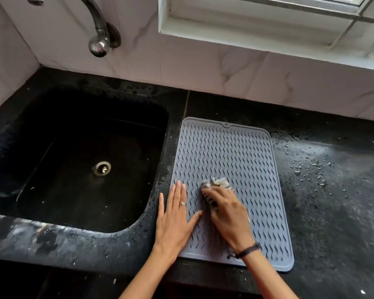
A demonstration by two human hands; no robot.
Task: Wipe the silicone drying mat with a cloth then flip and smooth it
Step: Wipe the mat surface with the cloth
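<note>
A grey silicone drying mat [231, 156] with wavy ridges lies flat on the black counter, ridged side up, to the right of the sink. My left hand [175, 216] rests flat with fingers spread on the mat's near left edge, partly on the counter. My right hand [225, 212] presses a crumpled grey-and-white cloth [217, 182] onto the mat's near middle; most of the cloth is hidden under the fingers. The right hand looks slightly blurred.
A black sink [78, 156] with a metal drain lies to the left, a metal tap [99, 37] above it. The black counter [333, 190] right of the mat carries water drops and pale smears. A tiled wall and window ledge run behind.
</note>
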